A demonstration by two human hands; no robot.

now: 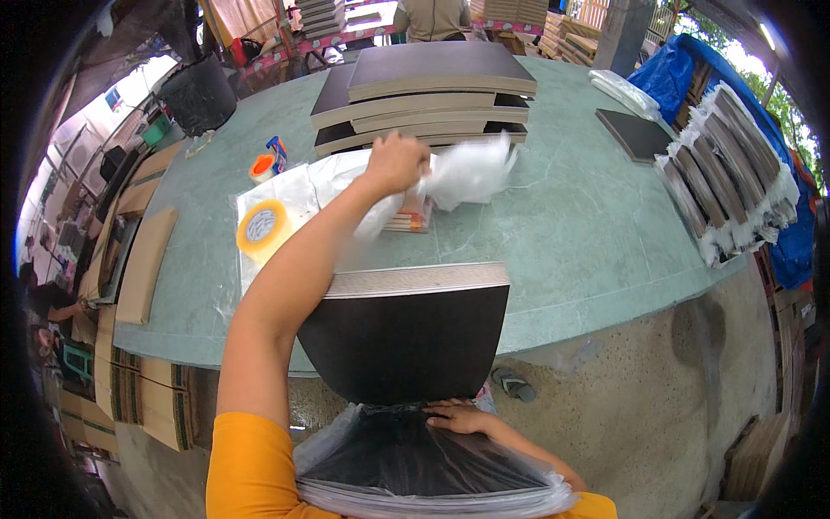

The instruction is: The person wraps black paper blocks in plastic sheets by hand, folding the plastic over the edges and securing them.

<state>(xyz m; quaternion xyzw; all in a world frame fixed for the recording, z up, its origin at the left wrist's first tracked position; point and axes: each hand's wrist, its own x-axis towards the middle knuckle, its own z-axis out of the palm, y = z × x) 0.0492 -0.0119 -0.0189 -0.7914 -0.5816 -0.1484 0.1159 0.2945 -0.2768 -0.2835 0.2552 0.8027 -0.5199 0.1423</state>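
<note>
My left hand (399, 163) is stretched far over the table, its fingers closed on thin clear plastic film (474, 173) that flares out to the right, blurred by motion. Below it, a stack of black boards with pale edges (406, 342) leans upright at the table's near edge. Against my body lies another black stack inside a clear plastic bag (415, 471). My right hand (458, 417) rests on it by the bag's far edge, fingers stretched out flat. A roll of clear tape (262, 227) sits left of my left forearm on white plastic sheets (298, 186).
Several black board stacks (441, 69) are piled at the table's far side. A tape dispenser (264, 166) stands at left. Plastic-wrapped stacks (722, 169) line the right edge, beside a flat black board (635, 134). Brown cardboard (147, 268) lies along the left. A slipper (513, 385) is on the floor.
</note>
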